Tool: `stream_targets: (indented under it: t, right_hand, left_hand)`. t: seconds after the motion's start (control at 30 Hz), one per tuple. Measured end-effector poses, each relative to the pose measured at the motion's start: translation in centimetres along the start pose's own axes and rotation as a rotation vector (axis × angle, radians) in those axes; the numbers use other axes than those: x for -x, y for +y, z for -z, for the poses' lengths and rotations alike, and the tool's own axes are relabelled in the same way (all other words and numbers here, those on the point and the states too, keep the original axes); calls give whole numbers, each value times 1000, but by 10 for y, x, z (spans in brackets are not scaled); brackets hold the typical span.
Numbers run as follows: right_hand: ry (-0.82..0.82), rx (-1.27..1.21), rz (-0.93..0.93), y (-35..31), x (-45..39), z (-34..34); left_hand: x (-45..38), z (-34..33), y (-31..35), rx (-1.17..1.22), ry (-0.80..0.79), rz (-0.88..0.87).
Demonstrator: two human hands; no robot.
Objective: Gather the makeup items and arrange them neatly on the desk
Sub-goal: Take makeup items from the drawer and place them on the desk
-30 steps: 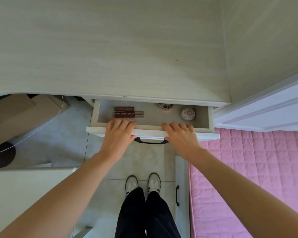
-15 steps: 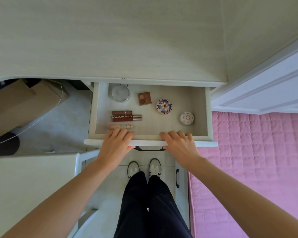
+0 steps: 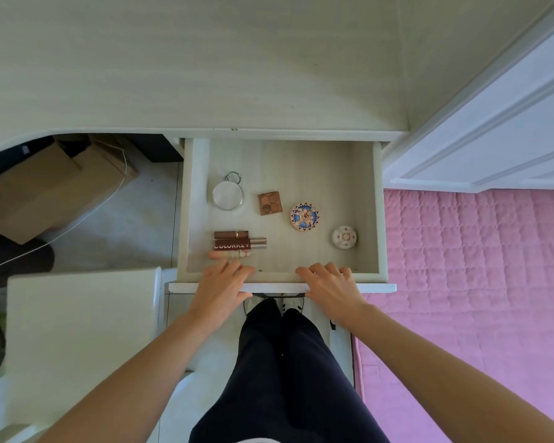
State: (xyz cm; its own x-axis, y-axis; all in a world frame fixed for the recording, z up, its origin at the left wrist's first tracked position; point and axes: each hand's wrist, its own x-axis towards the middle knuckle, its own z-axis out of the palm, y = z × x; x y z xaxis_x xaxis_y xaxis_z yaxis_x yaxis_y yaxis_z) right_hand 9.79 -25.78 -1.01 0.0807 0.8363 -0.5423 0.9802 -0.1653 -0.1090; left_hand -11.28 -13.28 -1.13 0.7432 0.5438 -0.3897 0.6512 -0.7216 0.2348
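While the drawer [image 3: 282, 212] stands pulled far out from under the table [image 3: 189, 65], both hands hook over its front edge. From the head view, the left hand [image 3: 219, 287] has its fingers curled over the front panel near the left end, fingertips inside the drawer just beside a pink tube [image 3: 231, 255]; the right hand [image 3: 331, 284] grips the same panel toward the right, fingers bent over the rim. Each grip is closed round the drawer front and carries no makeup.

Inside, two brown lip tubes [image 3: 239, 240] lie side by side close to the left wall, touching each other, with the pink tube just in front of them. Further back sit a round mirror with a ring [image 3: 227, 195], a square eyeshadow palette [image 3: 270, 203] and a blue patterned compact [image 3: 304, 217], each apart from the others. A small white round case [image 3: 344, 237] lies near the right wall. Bare drawer floor runs along the back and between the items.

A pink bed cover [image 3: 474, 266] flanks the drawer's right side, a white chair [image 3: 77, 327] its left.
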Motion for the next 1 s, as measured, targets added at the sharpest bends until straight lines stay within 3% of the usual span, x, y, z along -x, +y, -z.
stream_targets:
  t: [0.27,0.43,0.53,0.63,0.83,1.0]
  right_hand:
    - [-74,-49,52,4,-4,6]
    - [-272,-324,44,19,-21,29]
    - [-222,-392,24,28,-43,42]
    - [-172,-389,1,38,-72,52]
    - [-111,-410,-150,50,-127,53]
    - [-135,-647,-514,52,-156,36]
  left_hand:
    - [-3,-1,-3,107,-58,36]
    - [-18,6,-14,224,-162,61]
    - [-38,13,-20,347,-204,152]
    - [-64,19,-28,372,-109,217]
    - [-121,30,-47,342,-7,406]
    - [-163,27,-60,374,33,563]
